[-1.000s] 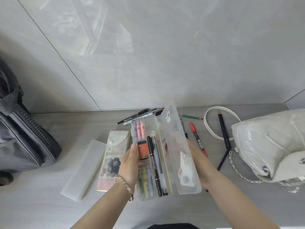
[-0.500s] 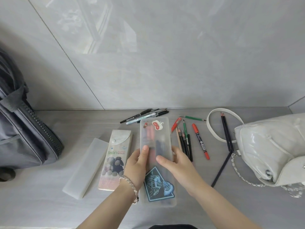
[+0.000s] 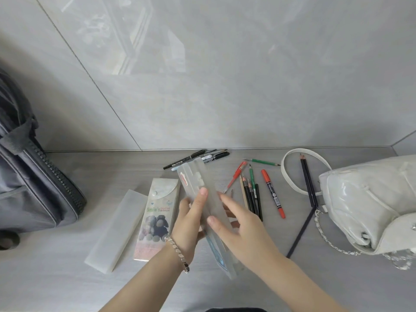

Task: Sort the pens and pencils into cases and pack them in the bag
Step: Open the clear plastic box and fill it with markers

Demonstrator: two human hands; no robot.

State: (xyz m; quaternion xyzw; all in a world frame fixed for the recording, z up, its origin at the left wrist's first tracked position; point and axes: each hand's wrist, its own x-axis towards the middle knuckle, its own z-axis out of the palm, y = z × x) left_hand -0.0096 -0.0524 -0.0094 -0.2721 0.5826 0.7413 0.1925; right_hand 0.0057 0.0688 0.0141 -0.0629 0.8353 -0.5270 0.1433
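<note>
Head view, nearest first: closed frosted pencil case [image 3: 198, 176] tilted on edge over the tabletop [image 3: 67, 278], caught in the grip of left hand [image 3: 191, 221] and right hand [image 3: 243, 230], thumbs on its face, fingers behind. Just left, lying flat: teddy-bear printed case [image 3: 157, 217], then plain frosted case [image 3: 117, 228]. To the right, loose: pencil cluster [image 3: 251, 194], red marker [image 3: 273, 193], orange pen [image 3: 236, 174]. Farther back, black pens [image 3: 184, 159] near the wall. Far left, grey backpack [image 3: 33, 188]; far right, white handbag [image 3: 371, 206].

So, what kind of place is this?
Probably a floor or low ledge indoors: large glossy grey wall tiles behind, a grey wood-grain surface, and a grey backpack and white handbag resting on it.
</note>
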